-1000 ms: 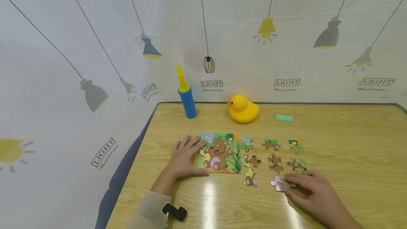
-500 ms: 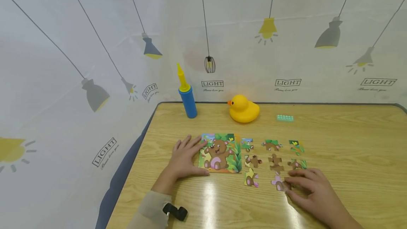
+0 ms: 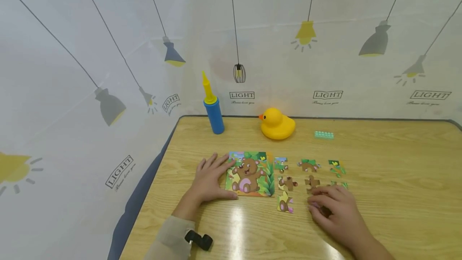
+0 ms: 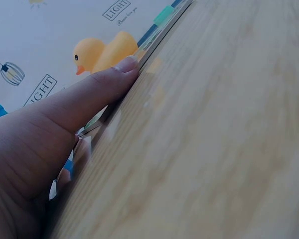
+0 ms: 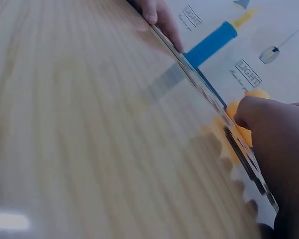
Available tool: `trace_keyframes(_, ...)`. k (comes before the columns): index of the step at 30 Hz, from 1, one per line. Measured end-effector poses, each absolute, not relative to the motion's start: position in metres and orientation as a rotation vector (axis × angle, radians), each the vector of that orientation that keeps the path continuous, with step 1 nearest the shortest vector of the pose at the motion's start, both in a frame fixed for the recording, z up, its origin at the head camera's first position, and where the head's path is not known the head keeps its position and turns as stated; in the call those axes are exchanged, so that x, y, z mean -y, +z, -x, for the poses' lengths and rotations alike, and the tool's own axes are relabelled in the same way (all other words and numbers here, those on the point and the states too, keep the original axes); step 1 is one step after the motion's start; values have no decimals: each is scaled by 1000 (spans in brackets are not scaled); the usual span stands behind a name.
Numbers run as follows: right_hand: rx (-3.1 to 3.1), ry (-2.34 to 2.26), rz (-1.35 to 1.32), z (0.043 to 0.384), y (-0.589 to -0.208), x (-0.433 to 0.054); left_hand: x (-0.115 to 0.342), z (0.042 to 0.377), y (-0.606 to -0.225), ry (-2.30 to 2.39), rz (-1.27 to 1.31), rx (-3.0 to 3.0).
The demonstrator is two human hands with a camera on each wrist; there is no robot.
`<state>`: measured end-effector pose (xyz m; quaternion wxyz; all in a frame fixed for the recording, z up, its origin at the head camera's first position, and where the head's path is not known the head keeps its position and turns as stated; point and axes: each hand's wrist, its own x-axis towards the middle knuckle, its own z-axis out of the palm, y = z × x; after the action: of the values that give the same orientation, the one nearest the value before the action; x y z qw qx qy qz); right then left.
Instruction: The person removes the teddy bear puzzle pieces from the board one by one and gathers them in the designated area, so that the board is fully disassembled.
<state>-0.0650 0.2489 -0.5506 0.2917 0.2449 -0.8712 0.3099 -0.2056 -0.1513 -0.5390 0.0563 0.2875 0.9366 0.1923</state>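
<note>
My left hand (image 3: 208, 183) lies with spread fingers at the left edge of a square bear picture board (image 3: 249, 173), thumb along its lower corner. In the left wrist view the thumb (image 4: 89, 97) is stretched out beside the board's edge. To the right, jigsaw pieces (image 3: 286, 183) with parts of the same bear lie in spaced rows. My right hand (image 3: 337, 214) is over the lowest row, thumb and fingers curled around a pink and brown jigsaw piece (image 3: 315, 204), mostly hidden beneath it. The fingers also cover the lower right of the layout.
Along the back stand a blue and yellow hand pump (image 3: 214, 116) and a yellow rubber duck (image 3: 277, 125). A flat green studded brick (image 3: 324, 135) lies right of the duck. A wall sheet printed with lamps borders the wooden table (image 3: 404, 163).
My right hand has shifted left from the pink and brown jigsaw piece's right side and now covers most of it. My left hand stays at the board.
</note>
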Motion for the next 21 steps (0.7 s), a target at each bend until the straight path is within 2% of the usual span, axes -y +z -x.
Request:
trace_keyframes(15, 2413, 713, -619, 94, -547, -173, 150, 205, -541, 547, -858, -2847)
trace_keyframes(21, 2554, 676, -500, 105, -544, -147, 150, 206, -540, 537, -855, -2856)
